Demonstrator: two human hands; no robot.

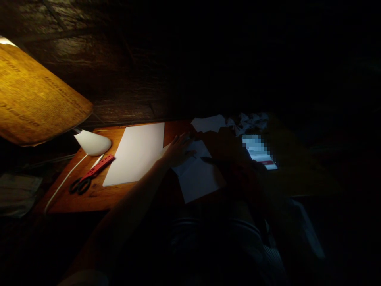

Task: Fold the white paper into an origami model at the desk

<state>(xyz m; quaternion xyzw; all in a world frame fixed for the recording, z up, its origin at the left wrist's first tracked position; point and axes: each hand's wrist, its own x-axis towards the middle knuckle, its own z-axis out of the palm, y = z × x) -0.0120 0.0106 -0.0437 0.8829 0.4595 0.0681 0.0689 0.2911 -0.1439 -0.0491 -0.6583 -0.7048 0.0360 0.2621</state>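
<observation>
My left hand [180,150] lies over the upper left part of a folded white sheet of paper [200,178], its fingers spread. The paper lies on the table, with fold lines and an angled edge. From the right, my right hand [242,169] reaches over the same sheet, mostly lost in shadow. One of its fingers stretches out onto the paper, and another part of the hand is close to the lit phone [262,153]. I see nothing held in it, though the darkness hides much of the palm.
A flat white sheet [139,153] lies left of my left arm. Red scissors with black handles [92,172] are beside the lamp base [95,143], under a yellow shade [38,95]. At the back are a cut paper piece [208,123] and crumpled scraps [250,122].
</observation>
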